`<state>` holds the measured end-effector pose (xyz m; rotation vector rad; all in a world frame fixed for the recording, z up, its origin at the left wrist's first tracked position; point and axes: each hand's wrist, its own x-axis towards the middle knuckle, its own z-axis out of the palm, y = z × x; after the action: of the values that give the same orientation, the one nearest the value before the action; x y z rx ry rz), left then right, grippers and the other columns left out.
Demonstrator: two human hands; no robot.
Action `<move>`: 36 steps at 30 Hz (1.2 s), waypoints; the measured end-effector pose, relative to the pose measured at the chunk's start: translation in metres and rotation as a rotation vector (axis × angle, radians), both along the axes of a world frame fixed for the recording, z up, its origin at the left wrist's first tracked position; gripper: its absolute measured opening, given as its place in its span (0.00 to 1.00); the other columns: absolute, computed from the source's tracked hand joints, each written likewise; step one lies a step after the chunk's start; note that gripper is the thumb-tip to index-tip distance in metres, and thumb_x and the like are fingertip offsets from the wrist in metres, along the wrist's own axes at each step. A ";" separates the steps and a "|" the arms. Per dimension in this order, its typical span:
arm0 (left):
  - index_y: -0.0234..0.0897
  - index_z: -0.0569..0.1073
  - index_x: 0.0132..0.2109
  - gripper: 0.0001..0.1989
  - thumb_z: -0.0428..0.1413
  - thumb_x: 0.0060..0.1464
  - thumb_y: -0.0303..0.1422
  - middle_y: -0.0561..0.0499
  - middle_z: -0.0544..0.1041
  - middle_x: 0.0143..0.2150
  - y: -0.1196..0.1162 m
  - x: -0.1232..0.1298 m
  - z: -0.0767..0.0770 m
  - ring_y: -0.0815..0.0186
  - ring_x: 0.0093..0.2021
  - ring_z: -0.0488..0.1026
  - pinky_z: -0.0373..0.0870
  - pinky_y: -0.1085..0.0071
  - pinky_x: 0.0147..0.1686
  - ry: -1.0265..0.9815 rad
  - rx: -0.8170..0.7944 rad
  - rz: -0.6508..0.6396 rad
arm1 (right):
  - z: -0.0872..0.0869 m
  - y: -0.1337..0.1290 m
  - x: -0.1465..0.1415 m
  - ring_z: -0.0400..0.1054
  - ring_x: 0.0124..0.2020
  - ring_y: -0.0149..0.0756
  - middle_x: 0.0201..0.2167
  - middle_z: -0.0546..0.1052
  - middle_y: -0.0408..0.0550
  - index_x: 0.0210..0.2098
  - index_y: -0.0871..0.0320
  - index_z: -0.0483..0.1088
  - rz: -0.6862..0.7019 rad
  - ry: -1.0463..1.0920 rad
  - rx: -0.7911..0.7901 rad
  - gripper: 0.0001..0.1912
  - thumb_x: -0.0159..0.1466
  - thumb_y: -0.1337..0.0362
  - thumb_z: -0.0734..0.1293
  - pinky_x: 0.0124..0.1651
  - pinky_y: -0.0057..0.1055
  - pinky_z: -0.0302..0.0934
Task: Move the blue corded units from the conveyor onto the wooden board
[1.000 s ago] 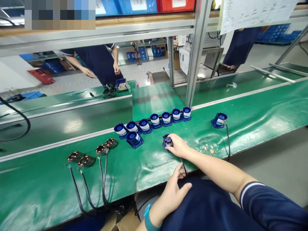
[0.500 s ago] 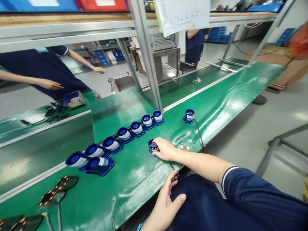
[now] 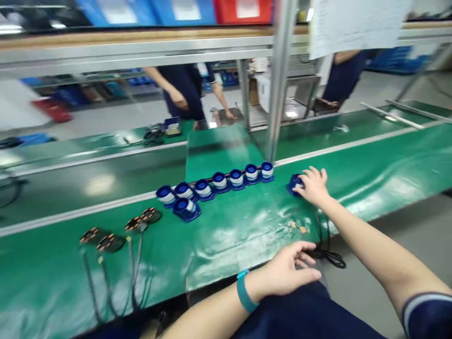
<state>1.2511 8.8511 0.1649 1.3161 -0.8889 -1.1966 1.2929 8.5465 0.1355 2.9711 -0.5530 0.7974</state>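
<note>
Head view: left hand (image 3: pixel 289 268) nearest, loosely curled, nothing visible in it; black cables (image 3: pixel 330 256) past the bench (image 3: pixel 240 230) edge. Four wound coils (image 3: pixel 113 243) lie loose at left, seemingly unfitted. Right hand (image 3: pixel 315 188), fingers spread, at a blue housing (image 3: pixel 294 185); gripping or letting go, can't tell. Eight other housings (image 3: pixel 186 209) show no cords, so most look undone.

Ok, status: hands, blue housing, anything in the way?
Right hand on rightmost visible blue housing. Left hand open, looks empty. Black cords hang nearby, possible snag.
</note>
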 end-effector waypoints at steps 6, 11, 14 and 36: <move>0.40 0.74 0.56 0.19 0.56 0.61 0.40 0.40 0.77 0.54 0.135 0.046 -0.011 0.54 0.56 0.73 0.69 0.50 0.61 -0.848 0.097 0.861 | -0.017 -0.001 0.006 0.58 0.64 0.60 0.58 0.71 0.70 0.52 0.63 0.74 -0.029 -0.156 -0.074 0.24 0.67 0.50 0.65 0.67 0.64 0.40; 0.29 0.69 0.59 0.29 0.52 0.59 0.46 0.26 0.69 0.62 0.263 0.112 -0.026 0.37 0.65 0.64 0.62 0.34 0.61 -1.360 0.666 1.475 | -0.004 0.084 0.030 0.62 0.63 0.57 0.59 0.72 0.66 0.52 0.61 0.73 0.259 -0.259 0.085 0.23 0.68 0.50 0.65 0.66 0.60 0.49; 0.29 0.71 0.53 0.26 0.52 0.56 0.45 0.30 0.76 0.51 0.301 0.135 -0.032 0.41 0.53 0.74 0.71 0.42 0.55 -1.207 0.782 1.384 | 0.004 0.164 0.048 0.67 0.59 0.54 0.55 0.76 0.62 0.51 0.59 0.74 0.563 -0.158 0.283 0.20 0.67 0.52 0.67 0.62 0.55 0.58; 0.42 0.68 0.47 0.11 0.46 0.69 0.41 0.50 0.76 0.32 0.187 0.009 -0.042 0.65 0.27 0.74 0.72 0.68 0.31 -0.713 0.167 0.780 | 0.033 0.380 0.091 0.76 0.39 0.43 0.40 0.78 0.53 0.42 0.56 0.78 1.011 0.490 0.306 0.13 0.61 0.56 0.74 0.37 0.32 0.67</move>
<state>1.2604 9.0383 0.1224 2.0244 -0.6359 -0.1768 1.3842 8.9268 0.1683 3.4268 0.9886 -0.1044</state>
